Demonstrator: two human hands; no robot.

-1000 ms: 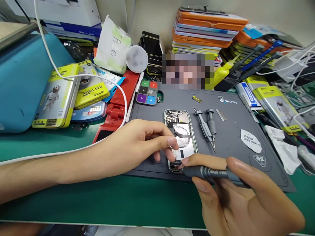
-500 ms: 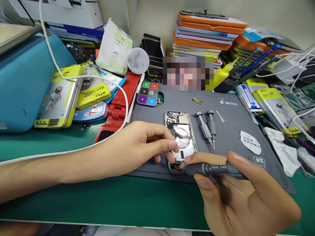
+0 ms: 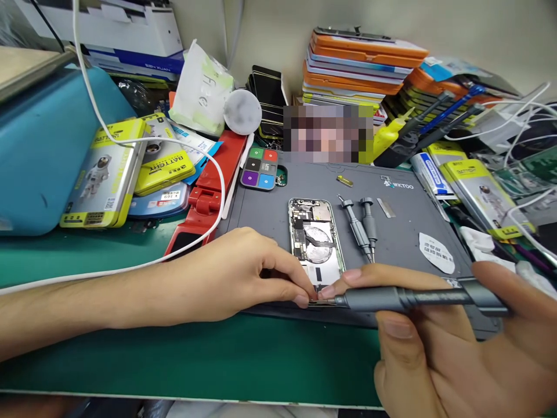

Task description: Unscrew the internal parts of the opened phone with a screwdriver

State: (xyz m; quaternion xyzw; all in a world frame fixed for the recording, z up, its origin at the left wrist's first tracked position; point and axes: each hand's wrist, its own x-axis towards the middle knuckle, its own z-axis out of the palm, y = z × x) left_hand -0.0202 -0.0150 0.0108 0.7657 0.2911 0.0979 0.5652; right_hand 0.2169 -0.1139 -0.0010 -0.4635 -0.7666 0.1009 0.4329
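Note:
An opened phone (image 3: 315, 241) lies face down on a grey repair mat (image 3: 400, 223), its inner parts showing. My left hand (image 3: 243, 273) pinches at the phone's near end, thumb and forefinger pressed together; what they hold is too small to name. My right hand (image 3: 439, 342) grips a grey screwdriver (image 3: 409, 298) held almost level, its tip at the phone's near edge beside my left fingertips.
Two more grey screwdrivers (image 3: 363, 226) lie on the mat right of the phone, with a white sticker (image 3: 436, 253) further right. A colour-squared screw tray (image 3: 260, 168), a red tool (image 3: 213, 186), yellow battery boxes (image 3: 107, 171), a white cable (image 3: 130, 139) and stacked cases (image 3: 357, 58) crowd the bench.
The right hand has drawn back to the right and laid the screwdriver flatter. The left fingers slid down to the phone's near edge. The view shifted slightly.

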